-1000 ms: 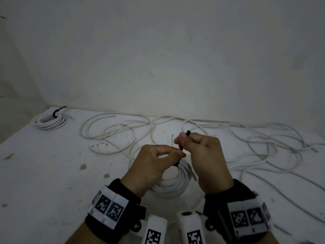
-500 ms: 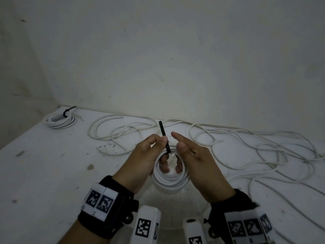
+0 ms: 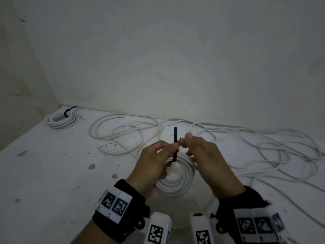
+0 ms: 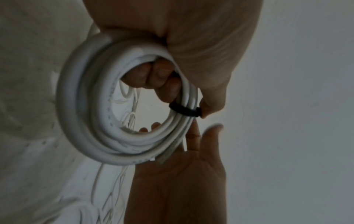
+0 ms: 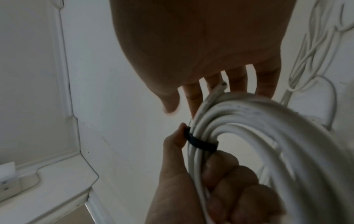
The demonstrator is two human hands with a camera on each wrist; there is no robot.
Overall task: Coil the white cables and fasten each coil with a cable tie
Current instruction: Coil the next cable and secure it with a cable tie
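At frame centre, the left hand (image 3: 154, 161) is gripping the springy, light coil (image 3: 177, 180) beside its black tie (image 3: 175, 143); the right hand (image 3: 202, 155) is hovering open, best pinching the tie's stiff tail.

A stained white worktop (image 3: 52, 173) is meeting a plain wall (image 3: 158, 59); dark specks (image 3: 91, 166) are dotting its left side.
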